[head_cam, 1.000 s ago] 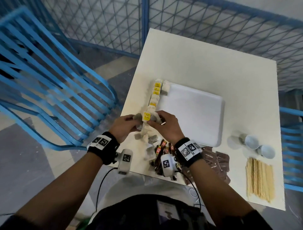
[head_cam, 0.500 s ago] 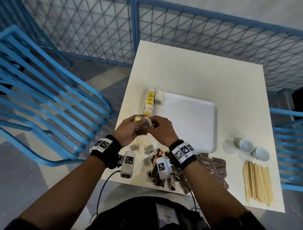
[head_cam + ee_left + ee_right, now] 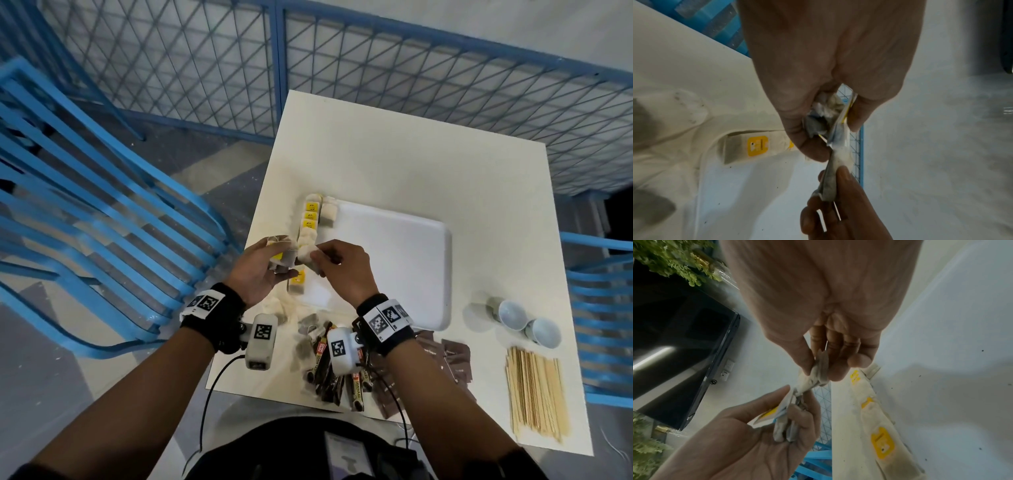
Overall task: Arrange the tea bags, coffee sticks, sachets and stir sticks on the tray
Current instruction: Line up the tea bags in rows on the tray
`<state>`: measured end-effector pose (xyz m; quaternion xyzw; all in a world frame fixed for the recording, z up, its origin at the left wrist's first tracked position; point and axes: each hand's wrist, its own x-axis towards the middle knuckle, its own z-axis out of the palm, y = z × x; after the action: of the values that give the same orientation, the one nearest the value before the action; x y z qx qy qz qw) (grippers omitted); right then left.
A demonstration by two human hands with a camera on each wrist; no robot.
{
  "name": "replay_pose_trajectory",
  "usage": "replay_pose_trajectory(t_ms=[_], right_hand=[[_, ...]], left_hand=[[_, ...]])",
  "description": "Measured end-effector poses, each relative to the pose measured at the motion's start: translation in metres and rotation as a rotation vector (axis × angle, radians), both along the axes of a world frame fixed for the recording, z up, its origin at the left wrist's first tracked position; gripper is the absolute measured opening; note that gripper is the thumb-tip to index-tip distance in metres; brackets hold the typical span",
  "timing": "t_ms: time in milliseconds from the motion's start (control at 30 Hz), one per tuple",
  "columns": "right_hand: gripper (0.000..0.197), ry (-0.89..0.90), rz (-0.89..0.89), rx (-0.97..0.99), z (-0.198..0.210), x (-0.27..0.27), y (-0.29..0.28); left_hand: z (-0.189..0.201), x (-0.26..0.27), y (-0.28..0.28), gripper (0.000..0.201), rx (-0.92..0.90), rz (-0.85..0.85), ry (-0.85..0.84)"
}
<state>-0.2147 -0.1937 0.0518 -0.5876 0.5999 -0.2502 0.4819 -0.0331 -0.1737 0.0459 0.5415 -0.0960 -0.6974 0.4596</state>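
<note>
Above the left edge of the white tray (image 3: 394, 260), my left hand (image 3: 284, 260) grips a small bunch of tea bags (image 3: 826, 116) with yellow tags. My right hand (image 3: 315, 253) pinches one tea bag (image 3: 820, 369) that still meets the bunch. A row of yellow-tagged tea bags (image 3: 310, 219) lies along the tray's left rim, and one more (image 3: 296, 279) sits near its front left corner. Coffee sticks (image 3: 329, 370) and loose tea bags (image 3: 305, 353) lie under my wrists. Brown sachets (image 3: 452, 359) are to the right, and wooden stir sticks (image 3: 534, 390) at the far right.
Two white paper cups (image 3: 510, 313) lie beside the tray's right front corner. A blue slatted chair (image 3: 102, 212) stands left of the table, and a blue mesh fence (image 3: 376, 68) runs behind it. The far half of the white table (image 3: 411, 154) is bare.
The hands have drawn slightly apart, and the right hand pinches one tea bag out of the left hand's bunch. The head view has shifted.
</note>
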Motion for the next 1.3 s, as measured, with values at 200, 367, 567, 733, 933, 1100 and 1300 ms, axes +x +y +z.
replay_pose_trajectory(t_ms=[200,367,567,733,933,1100,1300], right_hand=[[0.007,-0.027,-0.074,0.024,0.001,-0.003,-0.002],[0.005,-0.003,-0.158,-0.050,-0.001,-0.007,-0.003],[0.009,0.106,-0.149,-0.248,-0.007,0.000,0.002],[0.020,0.156,0.070,-0.357,-0.010,0.009,0.019],[0.020,0.077,0.121,-0.408,-0.006,0.008,0.021],[0.021,0.097,-0.095,-0.106,0.004,0.005,0.005],[0.013,0.043,0.026,0.016,0.008,0.004,-0.002]], left_hand=[[-0.001,0.007,-0.003,0.024,0.058,0.026,0.027],[-0.016,0.008,-0.001,0.018,0.144,0.058,-0.241],[-0.007,-0.011,0.012,0.012,0.049,-0.129,-0.090],[0.001,-0.019,0.011,0.011,0.010,-0.121,-0.035],[-0.006,-0.010,0.015,0.016,-0.019,-0.131,-0.224],[-0.001,-0.009,0.021,0.008,-0.111,-0.179,-0.308],[0.002,-0.009,0.024,0.012,-0.196,-0.258,-0.396]])
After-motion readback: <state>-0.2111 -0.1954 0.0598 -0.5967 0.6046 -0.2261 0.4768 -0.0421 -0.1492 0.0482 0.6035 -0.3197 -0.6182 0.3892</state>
